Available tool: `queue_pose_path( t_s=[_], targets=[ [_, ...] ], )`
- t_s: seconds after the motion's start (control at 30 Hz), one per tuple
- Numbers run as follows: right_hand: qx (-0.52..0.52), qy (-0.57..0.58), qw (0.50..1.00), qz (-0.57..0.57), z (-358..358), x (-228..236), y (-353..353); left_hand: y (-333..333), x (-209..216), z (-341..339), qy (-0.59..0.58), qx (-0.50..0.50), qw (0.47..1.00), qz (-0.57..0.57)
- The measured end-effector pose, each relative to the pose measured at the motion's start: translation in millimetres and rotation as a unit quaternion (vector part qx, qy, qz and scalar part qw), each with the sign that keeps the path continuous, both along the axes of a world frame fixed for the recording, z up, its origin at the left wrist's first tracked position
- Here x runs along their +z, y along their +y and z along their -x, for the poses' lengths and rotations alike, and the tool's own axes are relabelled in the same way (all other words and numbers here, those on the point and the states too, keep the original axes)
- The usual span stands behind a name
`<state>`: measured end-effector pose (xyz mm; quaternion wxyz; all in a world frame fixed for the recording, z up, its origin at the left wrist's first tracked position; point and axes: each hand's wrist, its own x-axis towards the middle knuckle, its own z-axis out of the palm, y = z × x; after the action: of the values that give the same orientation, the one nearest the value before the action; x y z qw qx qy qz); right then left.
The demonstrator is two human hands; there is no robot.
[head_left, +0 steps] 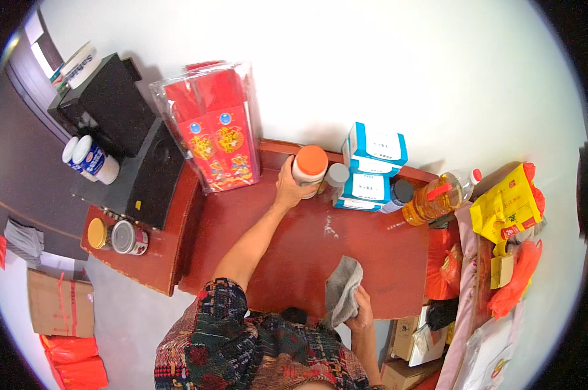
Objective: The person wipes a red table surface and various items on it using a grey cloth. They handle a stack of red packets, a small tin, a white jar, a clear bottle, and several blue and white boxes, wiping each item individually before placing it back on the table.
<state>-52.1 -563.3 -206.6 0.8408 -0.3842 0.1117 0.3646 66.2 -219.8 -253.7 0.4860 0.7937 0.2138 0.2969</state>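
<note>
My left hand (290, 186) is wrapped around a white jar with an orange lid (311, 160), at the back of the red-brown tabletop (274, 240). Just right of that jar stands a smaller container with a grey lid (337, 174). Near the table's front edge, my right hand (361, 309) grips a grey cloth (343, 289), which hangs folded from the fingers. Blue and white boxes (370, 166) are stacked beyond the grey-lidded container. A whitish smudge (331, 225) marks the tabletop between my two hands.
Red packets in clear plastic (219, 130) lean on the wall at the back left. Beside the boxes are a dark-capped bottle (400, 194) and an oil bottle (437, 197). A yellow bag (509, 207) sits far right. On the left are black cabinets (115, 104) and tins (129, 238).
</note>
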Motion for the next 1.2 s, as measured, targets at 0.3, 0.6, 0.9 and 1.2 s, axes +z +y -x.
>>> queue_pose_path(
  t_s=[0.3, 0.6, 0.9, 1.2],
  targets=[
    [-0.018, 0.024, 1.0, 0.007, -12.0, -19.9, -22.8, -0.8, -2.5, 16.7, -0.033, -0.011, 0.999, 0.031],
    [0.072, -0.254, 0.958, 0.115, -55.0, 52.0, 74.8, -51.8, -14.2, 157.8, -0.021, 0.023, 0.997, 0.074],
    [0.075, -0.798, 0.428, 0.418, 24.9, 48.6, 172.3, -82.6, -3.0, 226.2, 0.048, -0.044, 0.997, -0.034],
    [0.185, -0.696, 0.442, 0.535, 8.7, 39.6, 206.4, -82.8, 0.4, 232.2, 0.037, -0.066, 0.995, 0.067]
  ],
)
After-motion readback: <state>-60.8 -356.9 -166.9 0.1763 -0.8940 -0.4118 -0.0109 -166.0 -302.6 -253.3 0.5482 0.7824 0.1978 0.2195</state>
